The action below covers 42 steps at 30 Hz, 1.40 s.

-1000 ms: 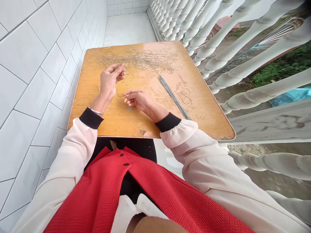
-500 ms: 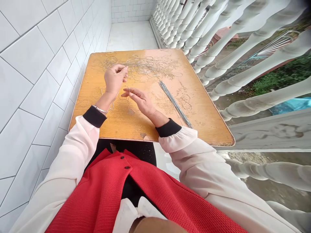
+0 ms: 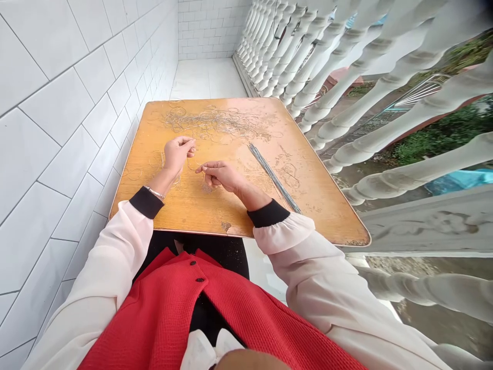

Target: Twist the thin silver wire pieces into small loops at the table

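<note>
While a thin wire loop point(image 3: 191, 163) lies between them, the left hand point(image 3: 177, 155) has its fingertips pinched together and the right hand point(image 3: 220, 176) nearly closed, both low over the table point(image 3: 316, 205); whether either grips the wire is too fine to tell. Handling this single loop seems the step in hand, so the next move calls for a firm pinch, clear of the tangle point(image 3: 215, 122) and the straight wires point(image 3: 274, 177).

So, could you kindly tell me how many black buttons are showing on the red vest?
2, on the red vest: one button higher, one just below it. Others may be hidden.
</note>
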{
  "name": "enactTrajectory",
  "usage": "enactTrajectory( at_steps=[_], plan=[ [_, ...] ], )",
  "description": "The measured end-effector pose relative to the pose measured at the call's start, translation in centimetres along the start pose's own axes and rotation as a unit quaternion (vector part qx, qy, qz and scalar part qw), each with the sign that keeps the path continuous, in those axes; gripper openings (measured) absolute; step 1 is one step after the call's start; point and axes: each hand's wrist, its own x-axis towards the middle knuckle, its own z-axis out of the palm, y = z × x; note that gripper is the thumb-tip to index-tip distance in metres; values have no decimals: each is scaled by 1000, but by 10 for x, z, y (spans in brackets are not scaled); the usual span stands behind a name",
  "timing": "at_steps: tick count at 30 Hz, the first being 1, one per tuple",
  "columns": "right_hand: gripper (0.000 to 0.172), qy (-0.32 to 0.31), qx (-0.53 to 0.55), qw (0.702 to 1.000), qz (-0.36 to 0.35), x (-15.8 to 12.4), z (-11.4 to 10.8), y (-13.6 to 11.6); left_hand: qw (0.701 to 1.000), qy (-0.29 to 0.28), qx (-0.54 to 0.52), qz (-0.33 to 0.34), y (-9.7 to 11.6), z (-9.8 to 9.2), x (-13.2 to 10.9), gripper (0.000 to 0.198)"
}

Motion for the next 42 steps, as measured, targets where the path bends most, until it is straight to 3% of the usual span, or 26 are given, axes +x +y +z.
enactTrajectory(
  at_steps=[7, 17, 21, 29, 42],
  plan=[
    [24, 73, -13, 996, -40, 2, -2, 1, 998, -47, -24, -41, -3, -8, -13, 17],
    [30, 119, -32, 986, -109, 3, 1, 7, 989, -126, -39, -63, -10, -8, -25, 16],
    [27, 135, -15, 984, -120, 6, 2, 10, 990, -129, -27, -58, -11, -7, -26, 10],
    [18, 139, -44, 983, -115, 9, -2, 12, 996, -81, -15, -43, -13, -12, -15, 15],
    [22, 164, -164, 958, -170, 12, -5, 20, 986, -138, 45, -80, -16, -10, -20, 24]
  ],
)
